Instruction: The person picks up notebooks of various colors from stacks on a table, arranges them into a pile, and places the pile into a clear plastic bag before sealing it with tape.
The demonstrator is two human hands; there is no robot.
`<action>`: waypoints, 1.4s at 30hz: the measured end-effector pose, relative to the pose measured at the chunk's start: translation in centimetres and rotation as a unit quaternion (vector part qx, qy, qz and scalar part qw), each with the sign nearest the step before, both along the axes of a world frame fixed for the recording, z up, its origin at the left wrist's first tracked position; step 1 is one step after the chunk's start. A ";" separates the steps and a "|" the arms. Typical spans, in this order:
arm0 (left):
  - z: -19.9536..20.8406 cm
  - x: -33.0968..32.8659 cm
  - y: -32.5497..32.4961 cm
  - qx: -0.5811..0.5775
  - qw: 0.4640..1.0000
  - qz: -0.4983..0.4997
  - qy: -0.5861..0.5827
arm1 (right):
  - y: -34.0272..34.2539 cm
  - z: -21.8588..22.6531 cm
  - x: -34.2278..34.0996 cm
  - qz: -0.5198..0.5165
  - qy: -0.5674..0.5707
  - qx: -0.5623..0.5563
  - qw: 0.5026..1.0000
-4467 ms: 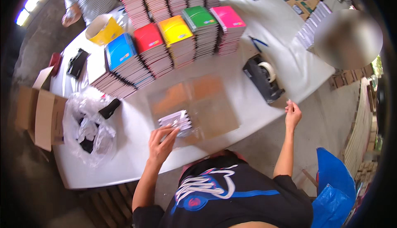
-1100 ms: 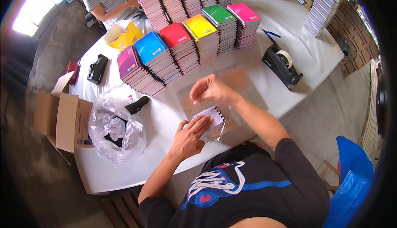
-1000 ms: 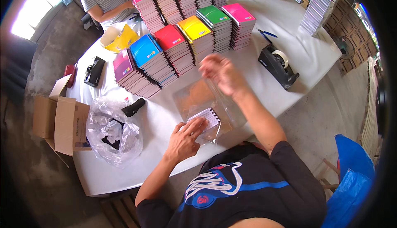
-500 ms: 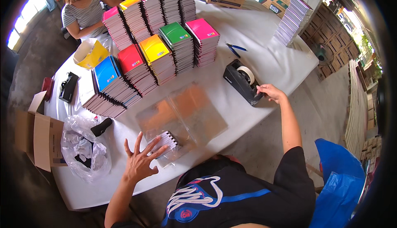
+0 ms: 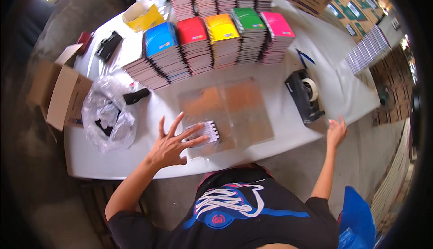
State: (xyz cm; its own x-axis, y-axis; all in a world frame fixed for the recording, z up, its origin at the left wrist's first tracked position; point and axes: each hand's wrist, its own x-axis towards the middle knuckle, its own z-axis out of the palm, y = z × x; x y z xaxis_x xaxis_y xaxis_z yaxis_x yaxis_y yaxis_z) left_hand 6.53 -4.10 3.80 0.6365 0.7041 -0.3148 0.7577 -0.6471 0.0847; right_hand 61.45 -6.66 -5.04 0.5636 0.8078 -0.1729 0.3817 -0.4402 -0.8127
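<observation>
My left hand is spread wide, with its outer fingers over a small white spiral-bound notebook at the near edge of the table. The notebook lies on a clear plastic sheet with brownish-orange patches showing through. Just off the front right edge of the table is my right hand, its fingertips drawn together. Whatever it pinches, if anything, is too small to make out. A black tape dispenser with a pale roll stands beyond that hand, not touching it. Behind the dispenser lie blue-handled pliers or cutters.
Tall stacks of spiral notebooks with blue, red, yellow, green and pink covers line the back. At left are a plastic bag, an open carton, a black stapler-like tool and a yellow container. Someone sits behind.
My right hand has left the front end of the tape dispenser and moved right, off the table edge. My left hand stays spread at the small notebook. The view has shifted.
</observation>
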 end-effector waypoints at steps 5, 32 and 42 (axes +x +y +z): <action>-0.6 -0.4 -0.1 0.026 0.999 -0.022 0.027 | 3.9 8.7 -13.5 0.242 0.159 0.069 0.955; -5.7 0.8 0.7 -0.057 0.892 0.114 -0.435 | 4.1 3.0 -33.5 0.415 0.249 0.254 0.838; -6.6 2.1 2.0 0.037 0.759 0.236 -0.605 | 4.1 2.7 -33.9 0.447 0.263 0.101 0.849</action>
